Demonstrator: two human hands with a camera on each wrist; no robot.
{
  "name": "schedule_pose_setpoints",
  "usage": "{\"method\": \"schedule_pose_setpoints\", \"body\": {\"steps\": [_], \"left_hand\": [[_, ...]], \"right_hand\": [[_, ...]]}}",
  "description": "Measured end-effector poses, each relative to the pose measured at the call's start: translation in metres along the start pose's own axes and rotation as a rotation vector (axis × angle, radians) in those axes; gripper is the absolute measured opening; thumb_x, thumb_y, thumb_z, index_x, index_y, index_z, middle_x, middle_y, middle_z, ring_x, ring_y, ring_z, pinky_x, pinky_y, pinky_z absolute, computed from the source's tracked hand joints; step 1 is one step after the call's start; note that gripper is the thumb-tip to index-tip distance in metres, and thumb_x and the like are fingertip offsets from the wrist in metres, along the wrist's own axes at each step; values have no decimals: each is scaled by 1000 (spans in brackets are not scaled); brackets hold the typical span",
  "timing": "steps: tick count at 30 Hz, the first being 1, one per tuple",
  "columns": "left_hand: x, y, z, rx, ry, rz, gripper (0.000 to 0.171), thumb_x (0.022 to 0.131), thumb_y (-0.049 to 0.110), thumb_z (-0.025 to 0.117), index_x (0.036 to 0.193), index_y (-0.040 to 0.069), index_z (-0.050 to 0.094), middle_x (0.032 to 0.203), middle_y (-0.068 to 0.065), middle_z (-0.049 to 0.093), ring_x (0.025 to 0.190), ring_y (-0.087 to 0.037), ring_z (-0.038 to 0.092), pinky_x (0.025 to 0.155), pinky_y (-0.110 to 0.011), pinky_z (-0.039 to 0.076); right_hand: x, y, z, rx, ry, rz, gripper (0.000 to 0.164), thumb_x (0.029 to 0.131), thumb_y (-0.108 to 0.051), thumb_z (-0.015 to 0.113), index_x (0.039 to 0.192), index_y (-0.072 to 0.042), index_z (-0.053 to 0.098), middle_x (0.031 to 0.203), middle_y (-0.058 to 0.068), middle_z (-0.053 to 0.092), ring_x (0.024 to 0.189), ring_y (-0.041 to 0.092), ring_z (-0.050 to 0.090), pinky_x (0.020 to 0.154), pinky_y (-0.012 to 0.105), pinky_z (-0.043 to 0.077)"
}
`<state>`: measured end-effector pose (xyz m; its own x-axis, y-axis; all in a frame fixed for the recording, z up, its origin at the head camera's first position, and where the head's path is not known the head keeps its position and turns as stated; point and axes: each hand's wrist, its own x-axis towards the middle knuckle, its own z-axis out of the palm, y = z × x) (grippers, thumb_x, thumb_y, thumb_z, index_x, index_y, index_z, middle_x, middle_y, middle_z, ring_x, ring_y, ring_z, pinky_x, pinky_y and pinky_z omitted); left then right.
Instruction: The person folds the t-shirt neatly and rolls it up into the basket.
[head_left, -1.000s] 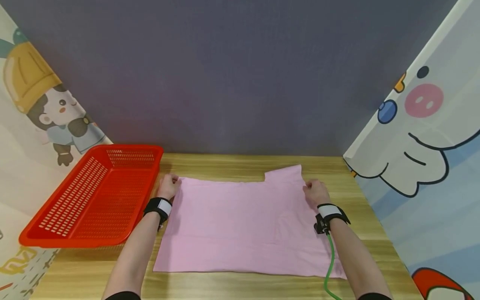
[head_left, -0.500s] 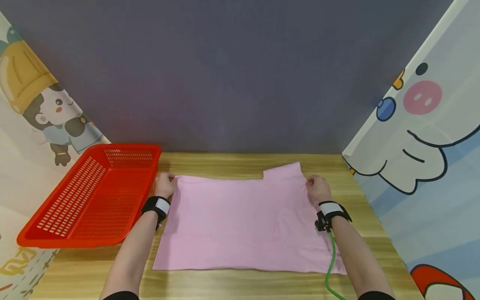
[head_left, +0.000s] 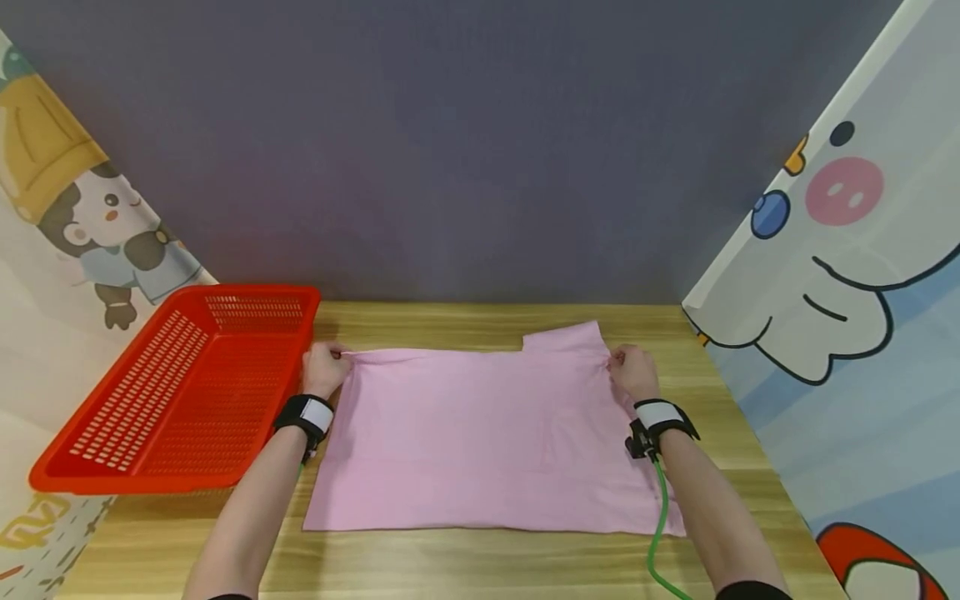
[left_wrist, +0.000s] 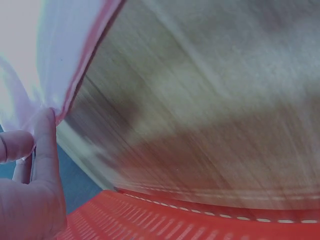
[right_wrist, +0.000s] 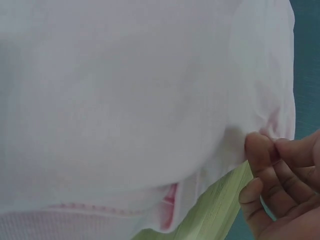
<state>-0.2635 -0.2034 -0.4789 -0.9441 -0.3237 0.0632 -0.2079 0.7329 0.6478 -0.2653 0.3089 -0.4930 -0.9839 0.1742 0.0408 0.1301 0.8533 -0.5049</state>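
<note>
A pink garment (head_left: 465,442) lies folded into a wide rectangle, one flap jutting from its far right side. My left hand (head_left: 324,369) pinches its far left corner between thumb and fingers. In the left wrist view, the cloth bunches at the fingertips (left_wrist: 49,112) and its edge slants up from them. My right hand (head_left: 634,372) grips the right edge just below the flap. The right wrist view shows thumb and forefinger (right_wrist: 259,145) pinching the cloth, and a ribbed band (right_wrist: 55,227) low on the garment. Between the hands, the far edge is stretched nearly straight.
A red plastic basket (head_left: 300,333) with slotted walls stands to the left, close beside my left hand. The wooden tabletop (head_left: 450,571) meets a grey panel (head_left: 480,167) at the back. A green cable (head_left: 660,533) trails from the right wrist strap.
The garment's near edge has shifted slightly away from me. My left hand has edged left, and a crease now runs along the far edge by it.
</note>
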Motion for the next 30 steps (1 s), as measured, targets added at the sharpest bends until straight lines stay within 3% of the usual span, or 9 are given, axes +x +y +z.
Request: {"method": "schedule_pose_setpoints", "body": {"steps": [6,10,19,27,30], "left_hand": [[-4,-1,-1,-4,3,-2,20,80,20,56,87,6,69,84,-15,66,74,-27,57,58,-28,40],[-8,-3,-1,5,5,-22,20,80,24,56,83,8,68,84,-13,66,74,-26,57,55,-28,40],[-23,-9,0,8,43,-43,22,78,26,57,81,7,67,83,-15,66,76,-29,57,57,-31,42],[-32,-12,-3,-6,91,-1,16,76,20,56,74,7,65,79,-15,66,73,-29,58,55,-31,42],[-37,-14,-5,-7,105,26,14,75,17,57,72,7,65,77,-14,67,72,-28,58,58,-32,43]], "right_hand": [[-2,3,1,74,-15,8,19,87,-13,51,97,1,62,85,15,66,63,15,64,57,25,45],[-6,5,0,137,-21,-18,19,87,-13,52,95,1,61,84,16,67,64,18,66,53,21,44],[-22,7,-10,217,-23,-95,18,85,-10,54,96,3,61,86,19,68,76,27,67,69,35,51],[-33,17,-14,342,-17,-133,18,81,-13,62,90,2,64,86,20,66,70,10,61,59,17,47],[-39,19,-16,377,-30,-145,18,80,-13,63,89,3,65,84,20,66,69,13,62,57,16,47]]}}
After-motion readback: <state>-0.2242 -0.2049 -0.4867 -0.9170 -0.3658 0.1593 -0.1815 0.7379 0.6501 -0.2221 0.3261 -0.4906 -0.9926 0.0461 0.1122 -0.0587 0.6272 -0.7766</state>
